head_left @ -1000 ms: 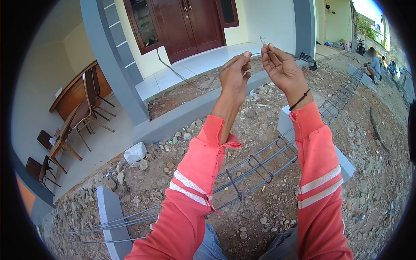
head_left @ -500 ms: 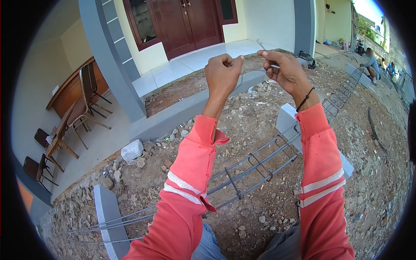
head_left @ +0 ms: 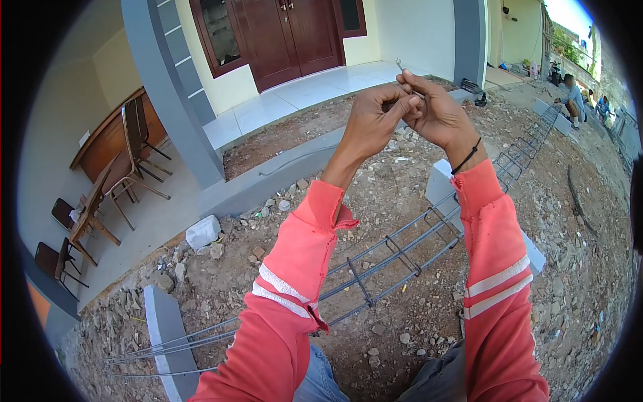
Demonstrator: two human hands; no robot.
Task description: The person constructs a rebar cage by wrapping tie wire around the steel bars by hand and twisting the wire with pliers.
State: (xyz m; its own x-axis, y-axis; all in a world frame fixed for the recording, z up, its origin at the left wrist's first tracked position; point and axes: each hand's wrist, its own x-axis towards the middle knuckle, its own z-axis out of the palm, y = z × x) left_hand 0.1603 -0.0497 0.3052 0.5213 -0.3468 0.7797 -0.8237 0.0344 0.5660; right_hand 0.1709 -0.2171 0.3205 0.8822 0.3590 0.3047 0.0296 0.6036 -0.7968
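Note:
My two hands meet in front of me at chest height, above the gravel. My left hand is closed, thumb and fingers pinched together against the right fingers. A thin grey wire shows to its left, seemingly trailing from this hand. My right hand is closed around a slim metal rod with a small hooked tip that sticks up above the fingers. The fingers hide most of the rod and where the wire meets it. Below my arms lies a long rebar cage with square stirrups.
Grey-white blocks support the cage, another block farther along. A white stone lies by the porch kerb. Chairs and a table stand on the left porch. Red-brown doors are ahead. People crouch at far right.
My left hand has moved right and up to touch the right hand. The wire that ran between the hands now shows to the left of my left hand.

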